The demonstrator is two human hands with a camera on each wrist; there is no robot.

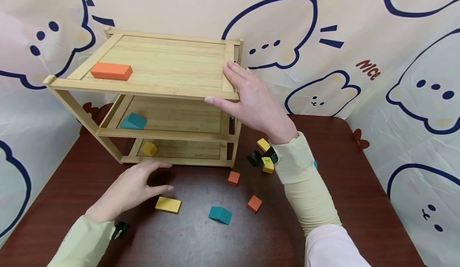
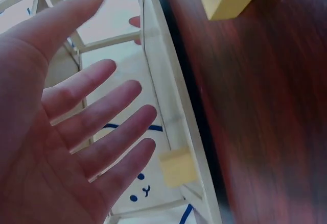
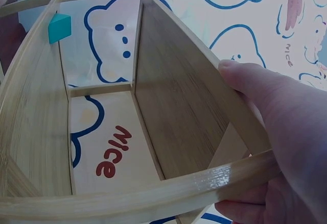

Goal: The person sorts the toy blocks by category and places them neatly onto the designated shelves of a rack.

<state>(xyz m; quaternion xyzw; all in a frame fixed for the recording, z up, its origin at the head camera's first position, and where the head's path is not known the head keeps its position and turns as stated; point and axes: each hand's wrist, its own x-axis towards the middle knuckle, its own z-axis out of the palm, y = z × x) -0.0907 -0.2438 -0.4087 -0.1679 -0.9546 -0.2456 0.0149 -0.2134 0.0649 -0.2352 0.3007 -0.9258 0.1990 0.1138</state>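
Note:
A three-tier wooden shelf rack (image 1: 172, 65) stands on the dark table. My right hand (image 1: 251, 95) holds its top front right corner; the thumb (image 3: 245, 76) lies along the front edge, and the other fingers reach round the side. An orange block (image 1: 111, 71) lies at the left of the top tier, a teal block (image 1: 133, 121) on the middle tier, and a yellow block (image 1: 149, 148) on the bottom tier. In front of the rack, my left hand (image 1: 131, 187) hovers with its fingers apart and holds nothing. The nearest loose piece is a yellow rectangular block (image 1: 168, 205).
A teal roof-shaped block (image 1: 220, 215) and two orange cubes, one orange cube (image 1: 254, 204) nearer me, lie on the table (image 1: 172, 247). Yellow blocks, including one yellow block (image 1: 263, 144), sit by my right wrist. Patterned cloth (image 1: 395, 139) surrounds the table.

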